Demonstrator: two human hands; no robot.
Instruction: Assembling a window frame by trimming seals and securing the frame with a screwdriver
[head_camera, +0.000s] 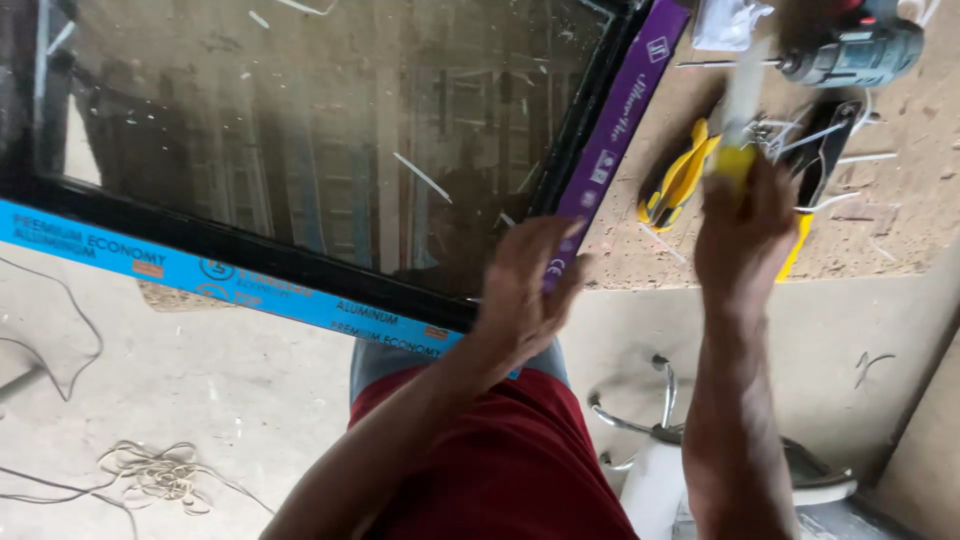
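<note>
- Head view, starting at the far left: a thin cable (70, 340) loops over the concrete floor (250, 400), and a tangle of string (155, 472) lies nearer. We could easily snag a foot on either while shifting around the frame.
- Glazed window frame (300, 200) lies across the middle, black aluminium with blue tape (240, 285) on the near rail and purple tape (615, 130) on the right rail. Its left and far edges are cut off, so we can't tell how it's supported. If it's only resting on our knee, it might slide.
- Our left hand (525, 295) sits flat on the frame's near-right corner, fingers spread, pressing rather than gripping. It's blurred, so exact contact is hard to judge.
- Our right hand (745, 235) is closed around a yellow-handled tool (738, 150) held upright, just right of the corner. The tip is smeared by motion, so we can't tell what kind it is. A slip toward the glass could scratch or chip it.
- Farther right, yellow pliers (680, 180) and a drill (855, 50) lie on the dusty surface, partly hidden.
</note>
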